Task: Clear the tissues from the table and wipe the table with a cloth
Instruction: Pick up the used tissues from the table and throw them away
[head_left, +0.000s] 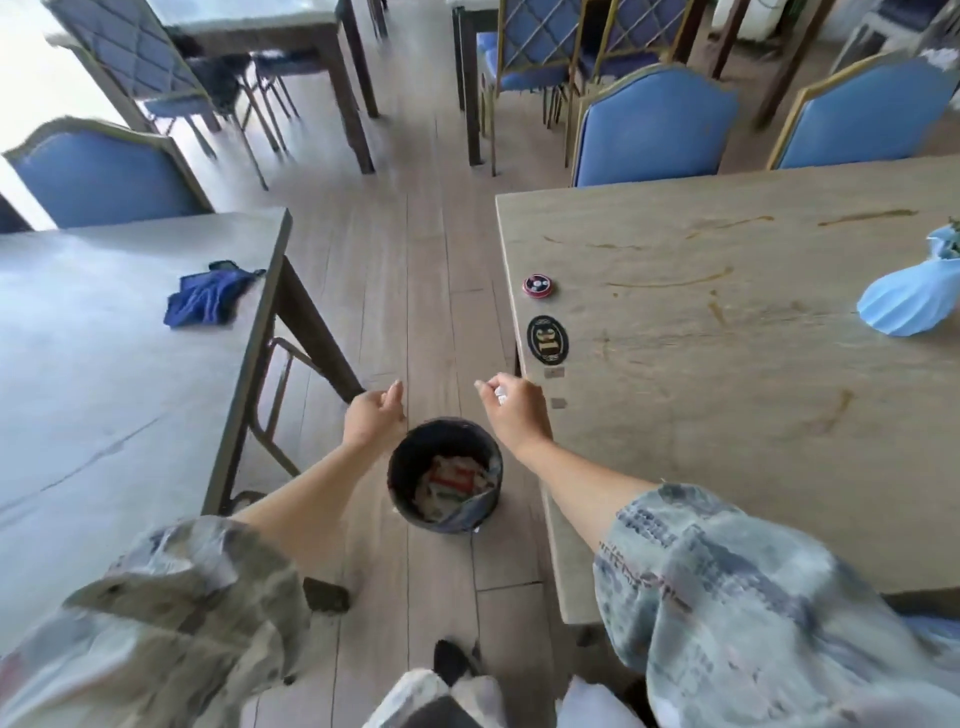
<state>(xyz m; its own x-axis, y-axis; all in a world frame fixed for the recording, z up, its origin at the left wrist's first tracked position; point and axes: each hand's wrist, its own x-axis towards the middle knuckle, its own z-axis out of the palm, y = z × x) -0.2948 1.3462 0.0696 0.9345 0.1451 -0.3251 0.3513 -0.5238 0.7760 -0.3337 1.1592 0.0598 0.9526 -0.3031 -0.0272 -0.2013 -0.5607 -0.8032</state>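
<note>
While a small white tissue (500, 396) is pinched in the right hand (514, 410) fingers above the bin (445, 475) at lower centre, the left hand (375, 415) is loosely curled, empty; disposal is judged under way; release, then the blue cloth (208, 299) on the left surface (104, 395) is called for.

Both arms stretched forward and down, hands apart at about the same height

The left hand (375, 415) is seen from the back, wrist bent slightly inward, its fingers (394, 396) loosely curled toward the palm and holding nothing that shows. The right hand (514, 410) is also seen from the back, its fingers (488, 389) curled in and pinching a small white scrap of tissue (500, 393) near the fingertips. Both forearms are bare from wrist to elbow; loose patterned sleeves, grey-blue on the right (727, 582) and grey-beige on the left (171, 613), cover the upper arms. The two forearms angle toward each other as they reach out
</note>
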